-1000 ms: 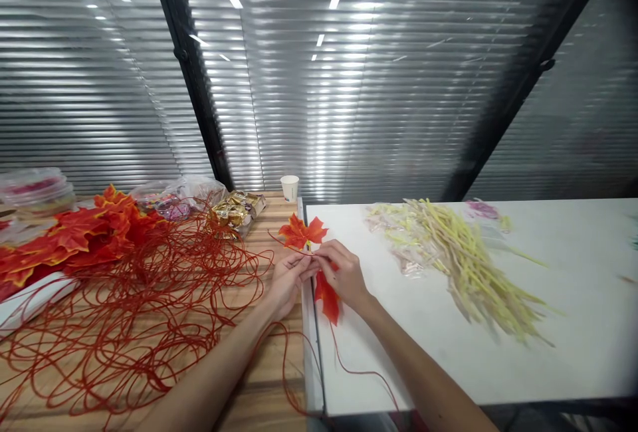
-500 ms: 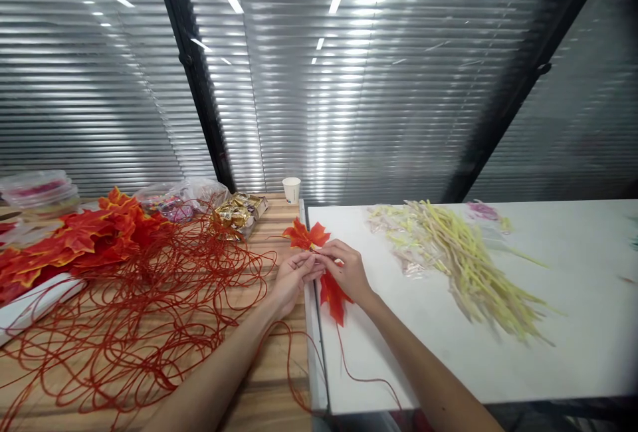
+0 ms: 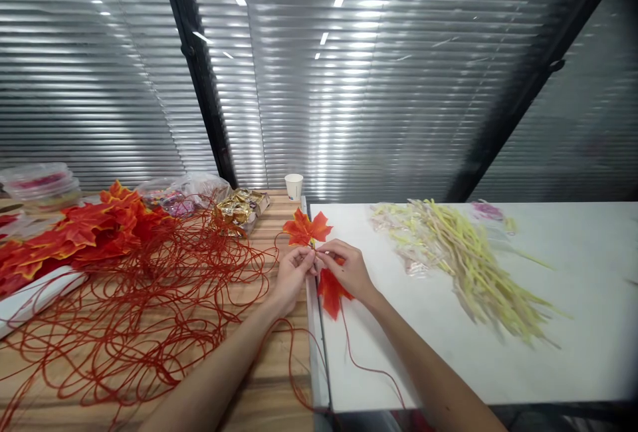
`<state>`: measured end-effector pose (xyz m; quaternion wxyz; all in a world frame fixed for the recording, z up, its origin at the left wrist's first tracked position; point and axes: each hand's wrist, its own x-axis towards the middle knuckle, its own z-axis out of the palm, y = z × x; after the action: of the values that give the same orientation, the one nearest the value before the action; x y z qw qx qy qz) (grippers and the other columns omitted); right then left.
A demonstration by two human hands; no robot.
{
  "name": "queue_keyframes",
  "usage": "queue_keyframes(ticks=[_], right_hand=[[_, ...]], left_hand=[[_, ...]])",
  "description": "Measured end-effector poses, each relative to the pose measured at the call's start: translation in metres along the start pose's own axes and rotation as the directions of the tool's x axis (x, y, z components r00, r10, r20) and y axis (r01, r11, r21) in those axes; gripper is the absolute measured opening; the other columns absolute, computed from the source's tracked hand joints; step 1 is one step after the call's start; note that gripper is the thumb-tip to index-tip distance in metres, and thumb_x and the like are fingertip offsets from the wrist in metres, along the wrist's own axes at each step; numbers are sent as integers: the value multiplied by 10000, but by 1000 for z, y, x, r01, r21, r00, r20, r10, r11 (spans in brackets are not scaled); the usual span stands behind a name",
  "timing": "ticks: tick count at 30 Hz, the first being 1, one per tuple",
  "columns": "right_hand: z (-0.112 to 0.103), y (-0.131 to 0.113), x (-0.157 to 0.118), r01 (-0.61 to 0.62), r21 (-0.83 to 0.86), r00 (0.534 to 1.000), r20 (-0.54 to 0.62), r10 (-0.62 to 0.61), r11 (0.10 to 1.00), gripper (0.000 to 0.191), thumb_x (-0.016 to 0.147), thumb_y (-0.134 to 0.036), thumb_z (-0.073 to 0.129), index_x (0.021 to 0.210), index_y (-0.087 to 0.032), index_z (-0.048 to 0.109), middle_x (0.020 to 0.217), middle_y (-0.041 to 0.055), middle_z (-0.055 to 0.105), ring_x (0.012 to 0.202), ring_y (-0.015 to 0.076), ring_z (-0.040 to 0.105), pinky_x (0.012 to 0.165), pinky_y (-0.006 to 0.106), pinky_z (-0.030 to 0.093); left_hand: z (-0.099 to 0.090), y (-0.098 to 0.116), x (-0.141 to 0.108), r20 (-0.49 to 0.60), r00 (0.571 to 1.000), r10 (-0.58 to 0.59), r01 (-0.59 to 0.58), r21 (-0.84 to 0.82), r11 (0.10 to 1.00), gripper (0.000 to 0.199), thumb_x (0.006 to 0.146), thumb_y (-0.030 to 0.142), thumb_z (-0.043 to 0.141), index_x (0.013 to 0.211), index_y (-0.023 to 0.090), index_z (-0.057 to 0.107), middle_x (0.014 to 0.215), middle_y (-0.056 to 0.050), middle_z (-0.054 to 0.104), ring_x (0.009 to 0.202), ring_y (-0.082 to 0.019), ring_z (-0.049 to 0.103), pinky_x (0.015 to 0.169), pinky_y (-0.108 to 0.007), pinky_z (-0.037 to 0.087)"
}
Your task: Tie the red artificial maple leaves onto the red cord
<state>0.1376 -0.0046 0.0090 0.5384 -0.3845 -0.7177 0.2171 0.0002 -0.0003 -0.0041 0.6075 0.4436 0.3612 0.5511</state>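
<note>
Over the seam between two tables, my left hand (image 3: 296,276) and my right hand (image 3: 347,268) meet with fingertips pinched. Just above them an orange-red artificial maple leaf (image 3: 306,226) stands up, its stem end running down to the fingers of my left hand. My right hand pinches thin red cord close to that stem; the exact crossing is too small to make out. A second artificial maple leaf (image 3: 333,294) hangs below my right hand, partly covered by it. From there a length of red cord (image 3: 366,369) trails down over the white table.
A loose tangle of red cord (image 3: 164,299) spreads over the wooden table at left, beside a pile of maple leaves (image 3: 90,226). Behind are gold packets (image 3: 242,209), a paper cup (image 3: 294,187) and plastic tubs (image 3: 42,186). Yellow fuzzy stems (image 3: 478,266) lie on the white table (image 3: 588,325).
The upper leaf stands slightly higher and more spread out above the fingers. The fingertips have shifted a little apart; the lower leaf has swung slightly. The view has moved a little.
</note>
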Motion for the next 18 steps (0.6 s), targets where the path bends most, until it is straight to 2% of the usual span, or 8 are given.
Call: queue_keyframes(ticks=[5,10,18], right_hand=[[1,0,-1,-25,-8,1000,16,26,1000,139,826,-246,534,860,-206,663,822,38,636,605,127,569,573,260,474],[1,-1,0,-55,-37,998,10,55,998,146,817,-247,540,876,-198,665,805,35,635,572,120,554,562,254,466],[1,4,0,-19,-62,1000,-9,19,998,148,821,-245,532,867,-214,669,779,25,646,575,128,549,584,270,469]], left_hand=[[1,1,1,-76,995,67,-60,95,994,271,618,372,727,722,143,626,651,5,584,518,-73,479,480,-180,383],[2,2,1,-59,995,80,-71,142,987,253,639,355,707,752,138,641,652,-10,595,540,-91,493,473,-185,379],[2,3,0,-19,998,66,-62,171,983,229,660,295,686,823,136,661,674,-30,632,562,-109,515,481,-194,379]])
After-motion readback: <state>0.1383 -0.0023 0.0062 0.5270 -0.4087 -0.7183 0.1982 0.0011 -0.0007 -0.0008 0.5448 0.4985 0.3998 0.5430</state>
